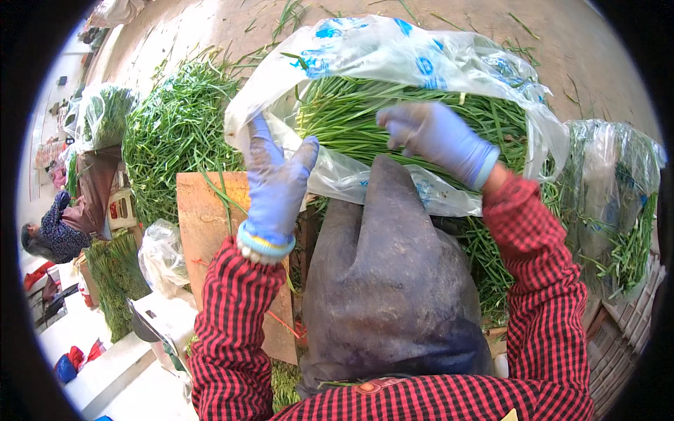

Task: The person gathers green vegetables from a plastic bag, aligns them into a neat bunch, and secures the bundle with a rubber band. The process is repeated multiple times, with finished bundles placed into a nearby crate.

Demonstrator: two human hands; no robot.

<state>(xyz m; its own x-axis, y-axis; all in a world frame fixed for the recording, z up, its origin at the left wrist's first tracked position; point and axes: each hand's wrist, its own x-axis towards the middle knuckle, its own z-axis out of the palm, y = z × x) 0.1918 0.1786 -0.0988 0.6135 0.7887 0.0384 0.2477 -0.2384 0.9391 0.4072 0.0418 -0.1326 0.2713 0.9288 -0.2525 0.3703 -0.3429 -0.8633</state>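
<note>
A clear plastic bag [363,50] with blue print lies open across the space before my knees. Long thin green stems [342,116] fill it, their pale cut ends towards the left. My left hand [276,181], in a blue-violet glove, is at the bag's left rim. Its fingertips reach under the plastic, and its thumb stands apart. My right hand [442,139], gloved alike, is over the stems with curled, slightly blurred fingers; whether they grip anything cannot be seen. A dark, stained apron [400,273] covers my lap and meets the bag's near edge.
A heap of loose greens [176,131] rises left of the bag, beside a wooden board [210,200]. At the right stands a plastic-wrapped bundle of greens [605,184]. Another person [68,226] sits at the far left, near bundled stems [116,279]. Scattered stalks lie on the floor [474,16].
</note>
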